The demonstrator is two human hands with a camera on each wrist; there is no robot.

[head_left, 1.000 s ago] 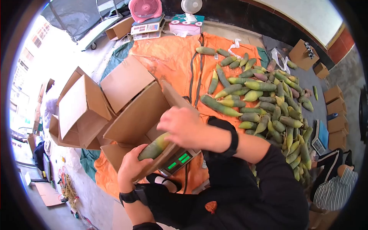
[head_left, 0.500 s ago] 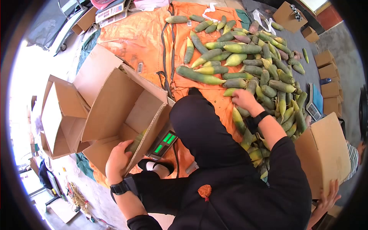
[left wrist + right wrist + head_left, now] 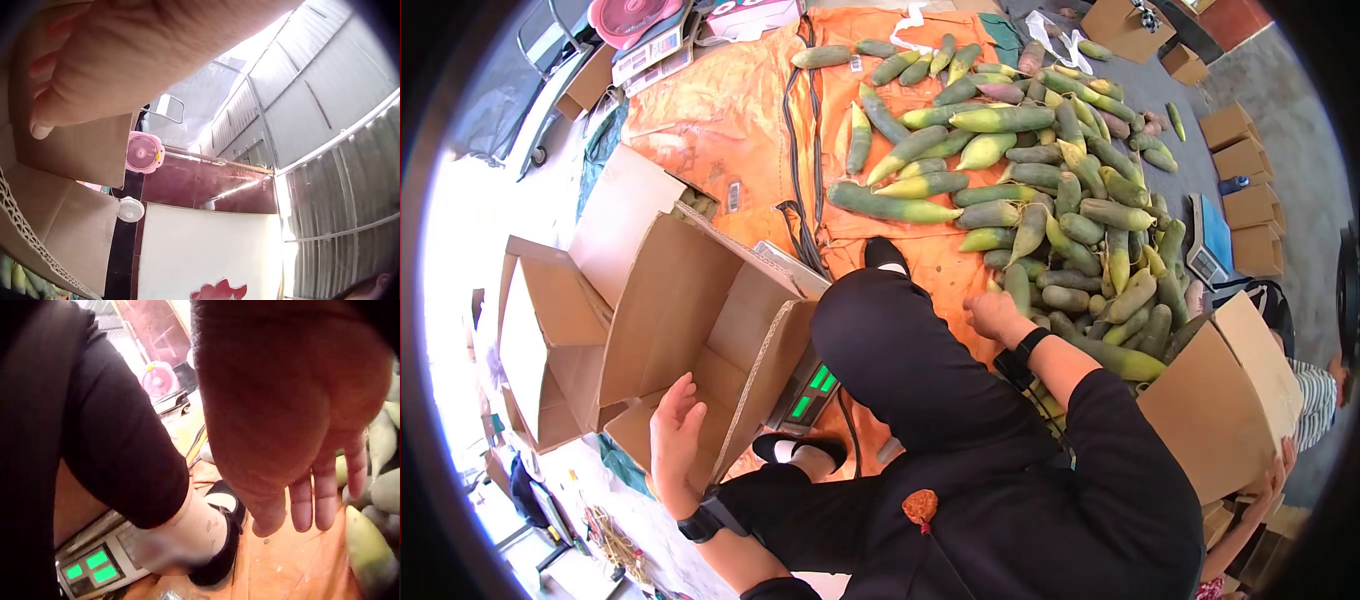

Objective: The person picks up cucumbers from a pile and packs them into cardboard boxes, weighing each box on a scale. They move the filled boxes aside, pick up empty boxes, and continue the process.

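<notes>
My left hand hovers over the near side of an open cardboard box, fingers loosely extended and empty; the left wrist view shows the same hand beside the cardboard. At the near left edge of a heap of green radishes is my right hand. In the right wrist view this hand has fingers spread downward, holding nothing, above the orange sheet, with a radish close by. A scale with a lit green display stands under the box.
More open boxes stand at the left. At the right, another person's hand touches a carton. A blue-topped scale and small boxes lie beyond the heap. My knee is between box and heap.
My left hand has let go of the radish it gripped in the box. My right hand has moved from the box to the heap's edge. A carton has come into view at the right.
</notes>
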